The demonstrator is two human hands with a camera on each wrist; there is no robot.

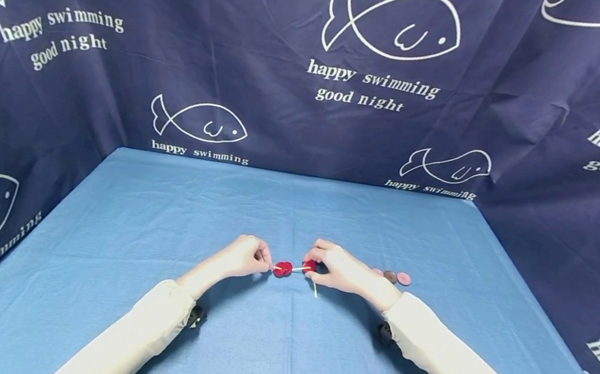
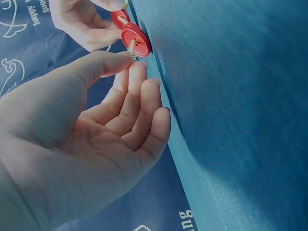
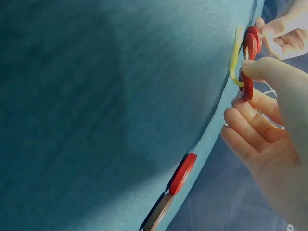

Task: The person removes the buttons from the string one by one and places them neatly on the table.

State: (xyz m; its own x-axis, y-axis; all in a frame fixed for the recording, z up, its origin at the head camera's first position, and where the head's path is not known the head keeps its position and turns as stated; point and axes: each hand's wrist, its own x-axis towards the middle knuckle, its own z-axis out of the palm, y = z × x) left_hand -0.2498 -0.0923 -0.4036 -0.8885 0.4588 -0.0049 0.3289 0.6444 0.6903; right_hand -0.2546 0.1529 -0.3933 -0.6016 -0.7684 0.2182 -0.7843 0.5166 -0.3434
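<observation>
Two overlapping red buttons [image 1: 282, 269] hang on a thin pale cord [image 1: 297, 269] stretched between the hands above the blue cloth. At their left, my left hand [image 1: 247, 257] pinches the cord with thumb and index finger; its other fingers are loosely bent in the left wrist view. My right hand [image 1: 340, 269] holds another red button [image 3: 247, 87] between thumb and fingers, with the cord passing through it. From that button the cord's yellow end [image 3: 235, 57] sticks out freely. The nearer red button [image 2: 136, 41] shows holes with the cord through one.
To the right, behind my right wrist, lie a pink button [image 1: 404, 279], a brown button [image 1: 390, 276] and another pinkish one [image 1: 377, 271] partly hidden by the arm. A blue cloth [image 1: 274, 358] covers the table. Dark fish-print fabric [image 1: 276, 35] encloses the back and sides.
</observation>
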